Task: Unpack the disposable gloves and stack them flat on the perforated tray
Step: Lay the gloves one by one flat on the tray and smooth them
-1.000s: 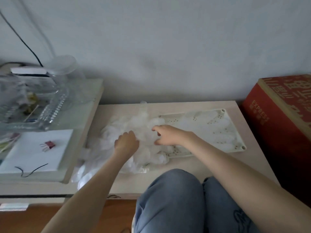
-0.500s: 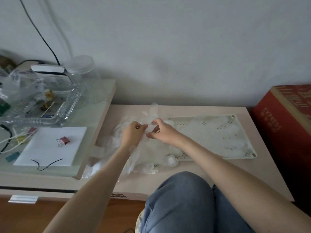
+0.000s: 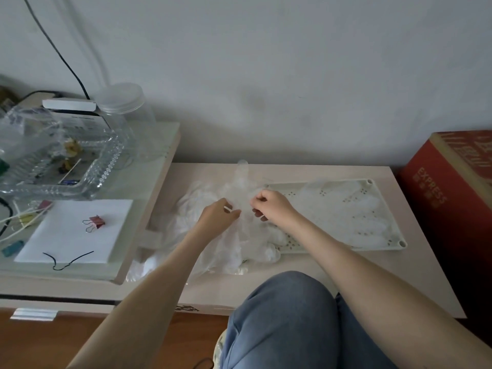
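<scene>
Translucent glove [image 3: 241,183] being pinched by left hand [image 3: 217,218] and right hand [image 3: 271,206]; advise pulling taut, laying flat mid perforated tray [image 3: 383,246].

the clear film glove [image 3: 241,187] pinched between the left hand [image 3: 217,218] and right hand [image 3: 273,206] has edges that melt into the heap of translucent plastic gloves [image 3: 213,251], which hides the left end of the white perforated plastic tray [image 3: 346,199]. the red cardboard box [image 3: 450,187] runs off the right edge, lettering partly lost.
</scene>
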